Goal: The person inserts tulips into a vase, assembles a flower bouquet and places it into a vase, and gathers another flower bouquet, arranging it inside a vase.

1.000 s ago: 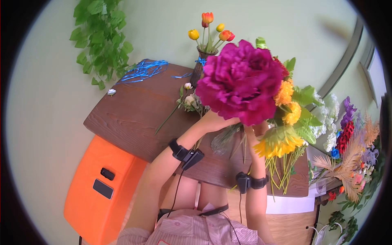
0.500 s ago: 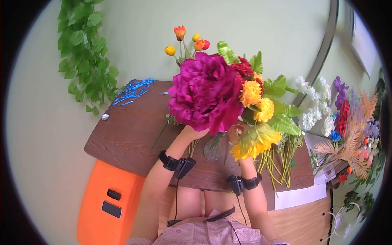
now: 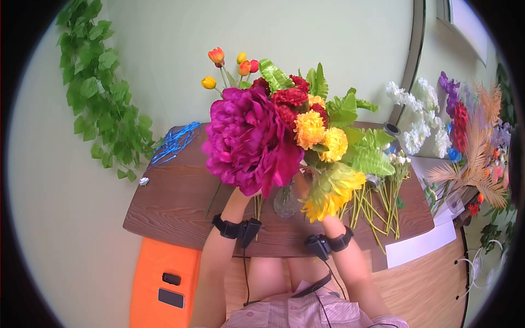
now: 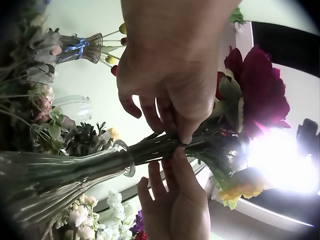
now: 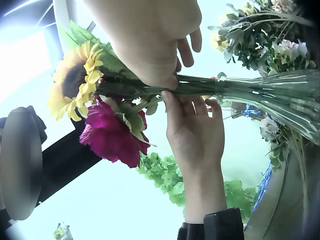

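Observation:
My left hand [image 4: 170, 85] and right hand [image 5: 155, 45] hold the stems [image 4: 160, 149] of a bouquet from opposite sides, thumbs close together. Below them, the stems run through the neck of a ribbed clear glass vase [image 4: 75, 167]. A big magenta peony [image 3: 249, 139] tops the left side of the bouquet. Beside it are dark red blooms [image 3: 290, 97], orange-yellow blooms [image 3: 310, 130], green fern leaves [image 3: 369, 153] and a drooping sunflower [image 3: 333, 191]. From the head view, the flowers hide most of both hands.
Behind the bouquet stand tulips [image 3: 216, 56] in a vase. Blue ribbon [image 3: 178, 143] and a small white flower [image 3: 144, 181] lie at the left of the brown table [image 3: 164, 205]. Loose green stems [image 3: 377, 210] lie at the right, near white flowers [image 3: 418, 123]. A phone [image 3: 171, 298] rests on an orange seat [image 3: 145, 273].
The head view has swung, so the table sits more level and the bouquet appears farther left and lower. More red blooms show beside the peony. Both hands stay at the stems.

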A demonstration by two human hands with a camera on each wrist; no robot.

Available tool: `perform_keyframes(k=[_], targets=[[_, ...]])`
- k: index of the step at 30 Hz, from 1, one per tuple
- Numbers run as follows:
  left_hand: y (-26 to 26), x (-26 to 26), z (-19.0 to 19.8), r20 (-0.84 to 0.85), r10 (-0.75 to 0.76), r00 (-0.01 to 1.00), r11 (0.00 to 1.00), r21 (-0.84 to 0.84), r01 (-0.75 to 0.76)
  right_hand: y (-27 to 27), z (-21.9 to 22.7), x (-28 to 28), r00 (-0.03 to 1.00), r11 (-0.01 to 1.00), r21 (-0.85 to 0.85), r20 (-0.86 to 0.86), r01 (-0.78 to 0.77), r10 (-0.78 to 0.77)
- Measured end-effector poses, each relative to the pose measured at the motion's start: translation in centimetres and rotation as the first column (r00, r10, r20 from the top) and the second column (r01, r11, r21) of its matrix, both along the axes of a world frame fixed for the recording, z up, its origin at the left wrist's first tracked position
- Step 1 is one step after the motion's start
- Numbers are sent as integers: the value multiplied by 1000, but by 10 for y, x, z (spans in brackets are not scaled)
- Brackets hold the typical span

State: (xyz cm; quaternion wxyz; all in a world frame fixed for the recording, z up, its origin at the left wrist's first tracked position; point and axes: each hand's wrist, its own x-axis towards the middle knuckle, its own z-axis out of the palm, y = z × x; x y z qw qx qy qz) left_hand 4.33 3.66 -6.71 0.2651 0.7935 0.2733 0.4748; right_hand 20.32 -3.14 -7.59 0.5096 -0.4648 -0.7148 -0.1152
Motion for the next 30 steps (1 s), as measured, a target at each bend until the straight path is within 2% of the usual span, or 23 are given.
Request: perform_keyframes(k=[1,3,4,5,6,7,8,9,10,11,13,14,15,16,18,20,22,23,25,26,29,30], targets=[[0,0,0,12,5,1000,1000,-13,-4,2,-3,2,1000,1000,3,-8,4,-4],[0,1,-1,36,14,999,999,-43,-12,4,-8,5,967,984,134,208,119,-145],[0,1,-2,48,18,999,998,-59,-15,4,-8,3,968,983,133,200,126,-151],[14,-1,-21,40,12,999,998,-60,-10,4,-7,0,996,995,-70,58,71,-67],[41,-6,-54,51,96,994,995,36,-98,3,-6,-1,995,966,-257,-102,-18,-9],[56,-9,-72,70,179,981,974,130,-187,6,-12,-1,994,966,-259,-108,-14,-14],[44,-8,-57,65,174,983,975,130,-181,12,-23,0,986,987,-135,-155,-84,62],[31,-9,-42,-36,207,978,962,190,-197,18,-31,1,971,989,-5,-190,-147,143],[22,-9,-30,-133,245,960,946,251,-206,23,-35,1,971,990,-3,-194,-144,140],[21,-9,-29,-137,243,960,946,252,-203,27,-39,2,981,993,38,-160,-110,115],[18,-8,-30,-81,356,931,884,351,-308,27,-39,1,988,994,81,-129,-78,88],[24,-9,-35,-83,356,931,884,353,-307,23,-35,-2,987,1000,3,-159,-27,27],[34,-9,-44,-70,287,955,920,299,-254,19,-30,-5,982,997,-75,-184,22,-35],[40,-9,-48,-52,216,975,949,245,-197,13,-19,-7,982,997,-72,-186,21,-35],[39,-8,-43,-39,195,980,954,238,-181,1,6,-11,948,992,-121,-319,-25,-15],[33,-8,-37,-11,156,988,966,211,-150,-1,11,-14,941,996,-67,-337,-58,32],[26,-8,-30,15,116,993,976,183,-117,2,11,-21,913,999,26,-408,37,-23],[22,-8,-25,12,116,993,976,182,-117,4,9,-21,912,999,25,-410,36,-23],[13,-8,-14,-42,210,977,930,317,-186,10,3,-21,865,990,-57,-496,-126,81],[8,-7,-7,-44,211,977,930,317,-187,14,-2,-20,864,990,-57,-497,-127,82],[-3,1,11,-34,191,981,958,223,-178,13,-7,-15,940,998,12,-337,-59,60],[-6,4,16,76,105,992,988,106,-112,13,-7,-15,940,998,11,-337,-58,58]])
